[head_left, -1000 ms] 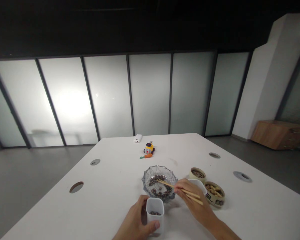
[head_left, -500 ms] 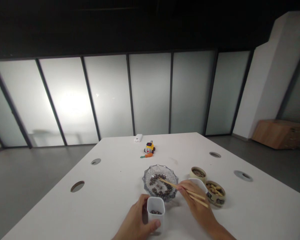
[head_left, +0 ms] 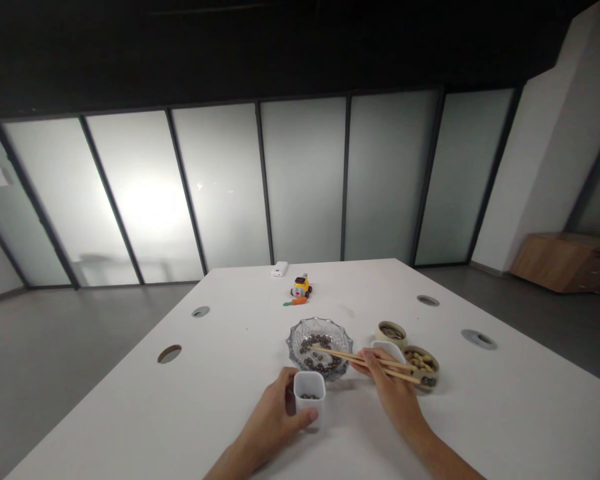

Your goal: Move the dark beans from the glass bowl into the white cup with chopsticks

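My left hand [head_left: 279, 408] is closed around a white square plastic cup [head_left: 310, 388], with several small dark brown balls or beans lying inside. In my right hand [head_left: 384, 381] is a pair of wooden chopsticks [head_left: 353, 359]. Their tips reach into a clear scalloped glass bowl [head_left: 294, 339], among many dark brown pieces [head_left: 320, 363] of the same kind. Whether the tips pinch one is too small to tell. The cup stands just in front of the bowl, close to its near rim.
Right of the bowl are a round pot of dark seeds [head_left: 391, 332], a white container [head_left: 390, 349] partly behind my right hand, and a pot of peanuts [head_left: 420, 363]. Farther back lie a toy carrot [head_left: 296, 301], a yellow toy vehicle [head_left: 301, 287] and a white box-like device [head_left: 279, 269].
The chopstick tips have shifted left within the bowl, and the chopsticks lie flatter. My left hand still holds the cup. The whole view has shifted slightly.
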`<action>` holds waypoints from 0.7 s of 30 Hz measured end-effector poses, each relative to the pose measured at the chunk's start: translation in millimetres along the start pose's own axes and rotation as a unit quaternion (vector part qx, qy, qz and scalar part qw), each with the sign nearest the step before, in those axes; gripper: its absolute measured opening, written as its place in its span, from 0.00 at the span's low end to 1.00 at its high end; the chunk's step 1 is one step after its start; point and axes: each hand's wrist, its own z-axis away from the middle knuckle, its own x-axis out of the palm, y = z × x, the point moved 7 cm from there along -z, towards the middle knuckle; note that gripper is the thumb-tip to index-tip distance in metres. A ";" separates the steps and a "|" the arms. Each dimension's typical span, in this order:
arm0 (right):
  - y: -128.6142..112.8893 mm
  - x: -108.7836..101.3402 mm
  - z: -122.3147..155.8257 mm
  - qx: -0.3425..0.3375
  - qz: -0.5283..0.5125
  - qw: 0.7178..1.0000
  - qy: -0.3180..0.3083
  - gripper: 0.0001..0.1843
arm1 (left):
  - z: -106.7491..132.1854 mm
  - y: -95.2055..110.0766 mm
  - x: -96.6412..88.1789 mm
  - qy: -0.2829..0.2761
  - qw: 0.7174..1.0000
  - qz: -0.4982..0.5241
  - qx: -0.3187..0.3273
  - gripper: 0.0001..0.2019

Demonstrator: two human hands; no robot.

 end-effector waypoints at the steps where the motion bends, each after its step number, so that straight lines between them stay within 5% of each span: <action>1: 0.0 -0.3 1.3 0.033 -0.042 0.999 0.003 0.23 | 0.0 0.5 -0.6 0.003 1.000 -0.004 -0.003 0.23; 6: -2.7 -7.4 4.7 0.231 -0.269 0.935 0.028 0.25 | 2.0 6.6 -1.0 0.002 1.000 0.006 0.004 0.23; 10: -15.8 -11.9 8.7 0.277 -0.322 0.905 0.021 0.25 | 3.3 8.8 -0.3 0.003 1.000 0.015 0.006 0.22; 15: -24.0 -17.3 20.1 0.274 -0.289 0.917 0.018 0.26 | 5.0 9.6 -1.1 0.014 1.000 -0.023 -0.005 0.23; 21: -55.9 -29.1 10.0 0.195 -0.194 0.959 -0.065 0.25 | 6.1 15.5 -2.6 0.005 1.000 -0.007 0.000 0.22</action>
